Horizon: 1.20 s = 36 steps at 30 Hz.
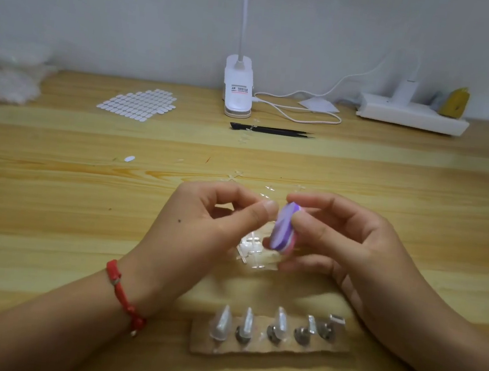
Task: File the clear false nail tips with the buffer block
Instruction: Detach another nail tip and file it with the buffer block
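My right hand (337, 241) grips a small purple, white and pink buffer block (284, 229) between thumb and fingers, held upright above the table. My left hand (211, 221) pinches a clear false nail tip (267, 200) between thumb and forefinger, right against the block's upper end. The tip is nearly see-through and mostly hidden by my fingertips. Under both hands lies a small heap of clear nail tips (255, 252). Nearer to me, a cardboard strip (267, 348) carries several nail tips standing on metal holders (221, 323).
Wooden table (53, 194). At the back stand a white clip lamp (237, 90) with its cable, black tweezers (271, 130), a sheet of oval adhesive tabs (138, 101) and a white power strip (409, 114). Clear bags lie far left (5, 81). Loose tips lie scattered mid-table (235, 175).
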Each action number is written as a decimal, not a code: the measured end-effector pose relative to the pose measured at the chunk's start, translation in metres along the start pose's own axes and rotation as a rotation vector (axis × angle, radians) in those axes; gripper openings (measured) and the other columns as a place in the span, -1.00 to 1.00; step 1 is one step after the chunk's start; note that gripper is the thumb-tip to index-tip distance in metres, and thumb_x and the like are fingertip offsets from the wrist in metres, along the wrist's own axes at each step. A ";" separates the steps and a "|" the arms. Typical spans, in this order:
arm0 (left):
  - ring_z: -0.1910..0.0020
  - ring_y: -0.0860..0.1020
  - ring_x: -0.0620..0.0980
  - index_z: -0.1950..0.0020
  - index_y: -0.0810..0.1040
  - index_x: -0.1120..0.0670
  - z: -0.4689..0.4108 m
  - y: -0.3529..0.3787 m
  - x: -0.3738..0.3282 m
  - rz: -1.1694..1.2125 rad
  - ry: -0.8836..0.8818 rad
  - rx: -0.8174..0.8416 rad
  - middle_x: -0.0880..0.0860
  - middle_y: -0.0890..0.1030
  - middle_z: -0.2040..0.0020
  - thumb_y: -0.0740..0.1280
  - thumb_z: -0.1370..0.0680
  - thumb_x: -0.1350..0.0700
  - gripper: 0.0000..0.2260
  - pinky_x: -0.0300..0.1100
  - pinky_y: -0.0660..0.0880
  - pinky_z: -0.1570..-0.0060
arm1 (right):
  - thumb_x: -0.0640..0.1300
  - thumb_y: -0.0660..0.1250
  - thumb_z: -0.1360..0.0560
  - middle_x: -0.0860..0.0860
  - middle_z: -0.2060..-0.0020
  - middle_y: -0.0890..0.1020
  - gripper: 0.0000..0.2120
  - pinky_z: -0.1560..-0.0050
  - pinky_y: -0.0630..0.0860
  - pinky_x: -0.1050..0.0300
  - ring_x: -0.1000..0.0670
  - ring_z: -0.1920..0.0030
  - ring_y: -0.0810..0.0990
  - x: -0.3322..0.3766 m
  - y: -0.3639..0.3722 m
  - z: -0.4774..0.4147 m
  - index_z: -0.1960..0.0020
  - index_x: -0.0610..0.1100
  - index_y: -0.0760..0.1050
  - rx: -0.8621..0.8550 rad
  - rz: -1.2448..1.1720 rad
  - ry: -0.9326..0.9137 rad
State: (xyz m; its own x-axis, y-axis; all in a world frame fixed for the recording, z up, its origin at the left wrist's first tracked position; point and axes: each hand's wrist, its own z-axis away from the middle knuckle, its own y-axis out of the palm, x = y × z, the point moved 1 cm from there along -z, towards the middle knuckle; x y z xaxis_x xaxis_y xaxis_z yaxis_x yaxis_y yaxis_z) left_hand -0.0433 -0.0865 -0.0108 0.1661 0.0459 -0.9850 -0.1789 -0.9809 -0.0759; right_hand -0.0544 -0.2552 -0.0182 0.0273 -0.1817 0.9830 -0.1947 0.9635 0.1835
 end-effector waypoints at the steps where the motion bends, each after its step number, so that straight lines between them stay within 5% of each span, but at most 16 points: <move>1: 0.57 0.33 -0.22 0.33 0.63 0.08 0.000 0.000 0.000 -0.009 -0.001 0.012 -0.14 0.46 0.53 0.41 -0.38 0.06 -0.87 -0.44 0.29 0.51 | -0.11 0.51 -0.33 -0.15 0.17 0.71 -0.78 0.31 0.61 0.16 -0.11 0.20 0.71 0.000 -0.001 -0.001 0.03 -0.10 0.67 -0.031 -0.025 -0.005; 15: 0.58 0.30 -0.22 0.25 0.62 0.13 0.001 -0.001 0.001 -0.008 -0.003 -0.024 -0.14 0.38 0.59 0.39 -0.39 0.02 -0.82 -0.47 0.28 0.52 | -0.18 0.43 -0.31 -0.15 0.23 0.70 -0.65 0.36 0.60 0.21 -0.15 0.11 0.72 0.004 -0.002 -0.002 -0.05 -0.23 0.46 -0.060 -0.170 0.031; 20: 0.59 0.30 -0.22 0.26 0.61 0.13 0.000 0.000 0.001 -0.014 -0.002 -0.010 -0.14 0.40 0.58 0.39 -0.42 0.06 -0.85 -0.46 0.27 0.52 | -0.21 0.51 -0.27 -0.18 0.21 0.67 -0.77 0.36 0.61 0.16 -0.11 0.23 0.71 0.004 -0.001 0.000 0.08 -0.17 0.61 -0.025 -0.117 0.038; 24: 0.60 0.31 -0.23 0.24 0.61 0.14 0.000 0.000 0.002 -0.025 -0.006 0.017 -0.13 0.40 0.59 0.38 -0.47 0.12 -0.87 -0.46 0.29 0.51 | -0.20 0.45 -0.28 -0.14 0.24 0.69 -0.67 0.37 0.59 0.20 -0.07 0.23 0.71 0.002 -0.006 -0.003 -0.03 -0.21 0.56 -0.100 -0.194 0.033; 36: 0.56 0.32 -0.23 0.26 0.57 0.11 0.003 0.001 0.000 -0.118 0.065 0.037 -0.17 0.41 0.56 0.37 -0.47 0.10 -0.87 -0.45 0.26 0.49 | -0.07 0.47 -0.30 -0.05 0.19 0.72 -0.76 0.32 0.58 0.22 0.03 0.25 0.68 -0.001 -0.003 -0.001 0.04 -0.05 0.70 0.037 0.030 -0.042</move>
State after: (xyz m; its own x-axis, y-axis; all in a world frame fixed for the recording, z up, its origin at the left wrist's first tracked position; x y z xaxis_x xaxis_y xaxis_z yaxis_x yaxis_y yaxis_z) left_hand -0.0469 -0.0868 -0.0110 0.2503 0.1468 -0.9570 -0.1896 -0.9619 -0.1972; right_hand -0.0530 -0.2579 -0.0192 -0.0202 -0.1617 0.9866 -0.2308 0.9609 0.1528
